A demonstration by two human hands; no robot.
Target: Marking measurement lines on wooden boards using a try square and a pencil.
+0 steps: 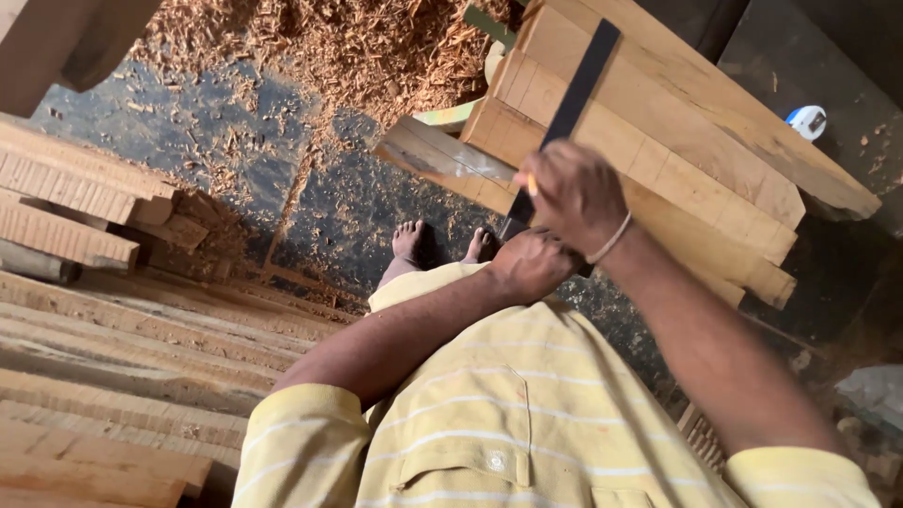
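Note:
My left hand (pixel 531 263) grips the lower end of a long black metal square (pixel 571 108) that lies across a stack of pale wooden planks (pixel 658 160). My right hand (pixel 576 193) is closed on a small yellow pencil (pixel 531 183) pressed against the plank beside the square's edge. A white band circles my right wrist. Pencil lines cross the plank faces. My bare feet (pixel 414 243) stand on the dark floor below.
Sawdust and shavings (pixel 367 47) cover the floor at the top. More planks (pixel 113 357) lie stacked at the left, short offcuts (pixel 66 202) above them. A white and blue tape measure (pixel 807 120) sits at the upper right.

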